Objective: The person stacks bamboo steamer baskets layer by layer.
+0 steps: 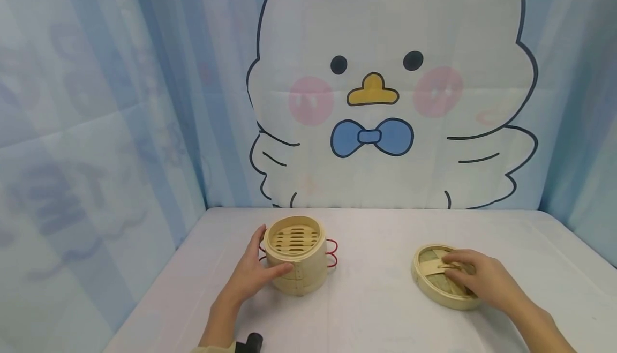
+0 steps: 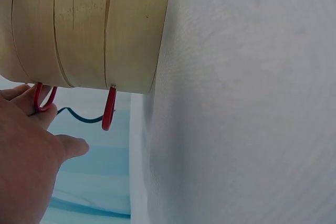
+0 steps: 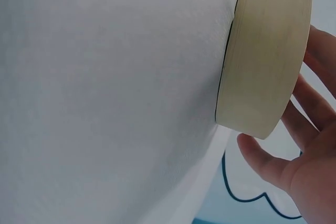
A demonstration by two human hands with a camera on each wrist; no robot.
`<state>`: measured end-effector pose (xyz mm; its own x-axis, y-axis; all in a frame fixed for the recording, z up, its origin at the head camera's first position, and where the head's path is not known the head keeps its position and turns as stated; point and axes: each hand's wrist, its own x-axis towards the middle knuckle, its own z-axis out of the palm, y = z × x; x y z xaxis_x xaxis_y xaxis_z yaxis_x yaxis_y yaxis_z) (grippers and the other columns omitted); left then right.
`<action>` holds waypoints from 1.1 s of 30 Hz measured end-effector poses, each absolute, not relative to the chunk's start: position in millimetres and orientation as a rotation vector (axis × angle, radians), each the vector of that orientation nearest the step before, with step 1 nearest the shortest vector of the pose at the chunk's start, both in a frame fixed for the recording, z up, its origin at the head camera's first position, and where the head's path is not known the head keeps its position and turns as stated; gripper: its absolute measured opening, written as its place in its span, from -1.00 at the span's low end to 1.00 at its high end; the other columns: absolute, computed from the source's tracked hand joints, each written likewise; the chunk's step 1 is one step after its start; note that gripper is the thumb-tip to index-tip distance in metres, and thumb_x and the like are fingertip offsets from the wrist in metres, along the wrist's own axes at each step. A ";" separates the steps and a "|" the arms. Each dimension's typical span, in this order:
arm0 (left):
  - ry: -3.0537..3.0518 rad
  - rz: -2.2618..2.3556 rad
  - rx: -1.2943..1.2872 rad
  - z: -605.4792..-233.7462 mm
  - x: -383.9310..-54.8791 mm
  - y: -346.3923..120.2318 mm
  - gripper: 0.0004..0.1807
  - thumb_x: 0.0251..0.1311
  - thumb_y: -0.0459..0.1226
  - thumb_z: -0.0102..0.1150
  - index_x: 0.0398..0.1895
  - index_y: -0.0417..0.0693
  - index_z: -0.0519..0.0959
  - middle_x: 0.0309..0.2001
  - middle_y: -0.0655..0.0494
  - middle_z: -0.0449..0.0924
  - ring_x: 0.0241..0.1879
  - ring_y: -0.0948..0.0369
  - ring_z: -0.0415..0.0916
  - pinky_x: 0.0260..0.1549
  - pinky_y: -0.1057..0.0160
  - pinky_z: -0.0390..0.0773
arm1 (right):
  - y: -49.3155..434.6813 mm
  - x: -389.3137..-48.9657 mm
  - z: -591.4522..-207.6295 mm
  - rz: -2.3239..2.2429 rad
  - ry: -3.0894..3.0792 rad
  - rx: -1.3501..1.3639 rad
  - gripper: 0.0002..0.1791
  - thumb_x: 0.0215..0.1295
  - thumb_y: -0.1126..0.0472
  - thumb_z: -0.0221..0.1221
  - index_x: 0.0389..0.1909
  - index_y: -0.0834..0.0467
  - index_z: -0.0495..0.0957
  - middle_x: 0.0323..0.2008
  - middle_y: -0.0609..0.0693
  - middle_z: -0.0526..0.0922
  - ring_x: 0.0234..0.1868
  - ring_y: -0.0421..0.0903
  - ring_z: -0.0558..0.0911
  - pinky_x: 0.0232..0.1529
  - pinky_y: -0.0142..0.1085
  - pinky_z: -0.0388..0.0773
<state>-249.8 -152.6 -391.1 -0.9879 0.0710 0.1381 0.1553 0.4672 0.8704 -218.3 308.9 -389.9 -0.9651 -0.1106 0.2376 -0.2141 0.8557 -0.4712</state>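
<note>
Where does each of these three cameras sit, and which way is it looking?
Head: looks down at the white table; both hands and forearms show.
Left wrist: beside the round bamboo steamer basket; left hand shows.
Right wrist: beside the round bamboo lid; right hand shows.
Shared: head and left wrist both show the basket's red wire handles.

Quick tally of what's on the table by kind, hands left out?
Bamboo steamer basket, open, with red wire handles: 1
Bamboo steamer lid, lying flat on the table: 1
Small black object at the near edge, too cut off to name: 1
Total: 3
</note>
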 end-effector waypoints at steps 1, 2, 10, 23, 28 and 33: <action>-2.620 -1.568 -0.205 -391.0 -249.5 -152.8 0.33 -0.07 0.08 0.59 0.61 -0.16 -0.08 0.55 -0.24 0.02 0.43 -0.19 0.14 0.29 -0.34 0.22 | 309.2 -218.5 -390.2 0.748 -2.830 0.252 -0.66 0.24 0.13 0.40 -0.02 0.21 0.71 0.09 0.35 0.61 0.17 0.49 0.47 0.09 0.36 0.41; -2.620 -1.569 -0.209 -390.9 -249.3 -153.0 0.32 -0.07 0.08 0.59 0.61 -0.16 -0.08 0.54 -0.24 0.02 0.44 -0.19 0.13 0.29 -0.34 0.22 | 309.4 -218.6 -390.5 0.745 -2.829 0.255 -0.67 0.23 0.14 0.41 -0.04 0.20 0.71 0.09 0.35 0.61 0.16 0.48 0.47 0.09 0.36 0.41; -2.613 -1.579 -0.210 -392.5 -251.5 -153.7 0.33 -0.08 0.08 0.60 0.61 -0.16 -0.08 0.56 -0.24 -0.01 0.45 -0.19 0.10 0.31 -0.33 0.20 | 310.1 -220.6 -391.5 0.707 -2.820 0.245 -0.73 0.18 0.11 0.43 -0.14 0.16 0.76 0.01 0.28 0.66 0.12 0.46 0.51 0.07 0.34 0.43; -2.614 -1.575 -0.228 -392.4 -250.9 -154.5 0.32 -0.05 0.06 0.59 0.61 -0.19 -0.09 0.55 -0.26 -0.02 0.47 -0.20 0.07 0.31 -0.31 0.21 | 311.0 -221.4 -394.8 0.692 -2.774 0.263 -0.78 0.14 0.13 0.46 -0.22 0.13 0.77 -0.06 0.21 0.70 0.08 0.42 0.56 0.04 0.31 0.46; -2.611 -1.585 -0.220 -392.7 -251.4 -154.6 0.34 -0.07 0.08 0.59 0.61 -0.17 -0.10 0.56 -0.25 -0.02 0.47 -0.20 0.08 0.31 -0.31 0.21 | 310.4 -221.6 -394.6 0.686 -2.766 0.265 -0.80 0.14 0.15 0.46 -0.23 0.12 0.77 -0.08 0.20 0.70 0.06 0.41 0.57 0.04 0.30 0.47; -2.612 -1.588 -0.206 -394.2 -252.7 -154.4 0.35 -0.08 0.10 0.59 0.62 -0.16 -0.09 0.56 -0.24 -0.03 0.46 -0.19 0.09 0.31 -0.33 0.20 | 309.2 -221.0 -393.8 0.678 -2.753 0.265 -0.82 0.15 0.18 0.44 -0.23 0.12 0.76 -0.08 0.21 0.70 0.06 0.42 0.57 0.03 0.31 0.47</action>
<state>-252.7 -154.4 -394.2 -0.9880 0.0739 0.1359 0.1547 0.4546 0.8771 -221.0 309.2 -393.8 -0.9400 -0.1074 0.3239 -0.2455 0.8721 -0.4233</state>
